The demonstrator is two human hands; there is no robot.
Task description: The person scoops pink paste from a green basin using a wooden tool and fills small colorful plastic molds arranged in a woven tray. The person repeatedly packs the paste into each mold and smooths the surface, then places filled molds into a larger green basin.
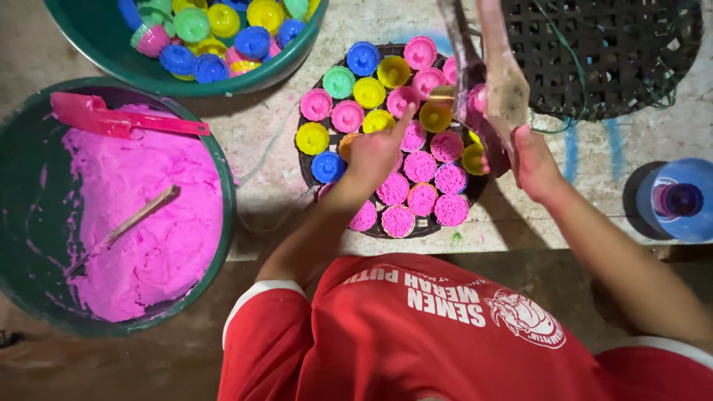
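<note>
- My left hand (375,152) rested fingers-spread on the filled pink cups (421,167) at the tray's (308,174) near side
- My right hand (536,167) gripped a smeared scoop (505,82)
- Far cups (369,93) sat unfilled

A pale, stained concrete desk (594,200) spans the far side, streaked with blue at right. Nearer lies a dim brown floor (148,364).

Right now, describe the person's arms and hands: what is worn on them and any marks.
Both arms are bare from the short sleeves down. The sleeves are red with a white band at the hem, part of a red shirt with white print. The left hand and right hand wear no gloves; pink smears show on the right hand.
</note>
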